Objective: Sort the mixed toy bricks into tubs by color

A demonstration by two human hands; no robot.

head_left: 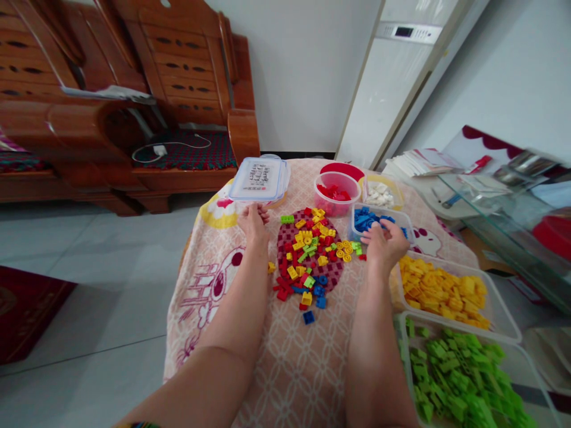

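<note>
We see the right hand [382,242] at the rim of the blue-brick tub [398,214], fingers loosely curled (whether they pinch a brick, we cannot tell). The left hand [253,223] lies flat on the cloth [303,368], fingers spread and holding nothing. The mixed brick pile [307,255] sits between the two hands.

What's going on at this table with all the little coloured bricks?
A person sits at a cloth-covered table with a mixed pile of small bricks in the middle. Their left hand rests on the cloth just below a lidded box. Their right hand is at the near edge of the blue-brick tub. A red-brick tub, yellow-brick tub and green-brick tub stand nearby.
</note>
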